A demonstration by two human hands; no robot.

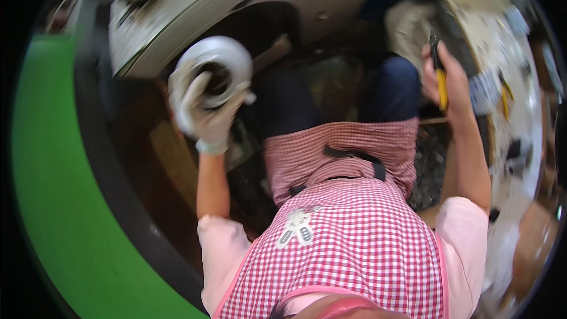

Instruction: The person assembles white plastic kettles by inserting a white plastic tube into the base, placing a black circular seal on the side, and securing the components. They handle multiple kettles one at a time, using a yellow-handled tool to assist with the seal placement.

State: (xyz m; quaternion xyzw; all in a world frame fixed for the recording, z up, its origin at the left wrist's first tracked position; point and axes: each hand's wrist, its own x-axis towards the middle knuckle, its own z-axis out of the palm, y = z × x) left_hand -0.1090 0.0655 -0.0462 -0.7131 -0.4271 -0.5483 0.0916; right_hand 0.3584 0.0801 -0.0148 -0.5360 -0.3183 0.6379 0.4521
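Head view, placed by the checkered apron [354, 218]: ahead and to its left, the gloved left grip [208, 112] clasps a white ring-shaped roll [230, 53], fingers and thumb spread across its near side. Ahead and to its right, the bare right grip [453, 80] is wrapped around yellow-handled pliers [442, 87], tips pointing away from the apron. Farther right, another yellow-handled tool [505, 103] lies on the pale counter [478, 20].

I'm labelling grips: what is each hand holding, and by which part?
Left hand: a white ring-shaped object, by its near side. Right hand: yellow-and-black pliers, by the handles.
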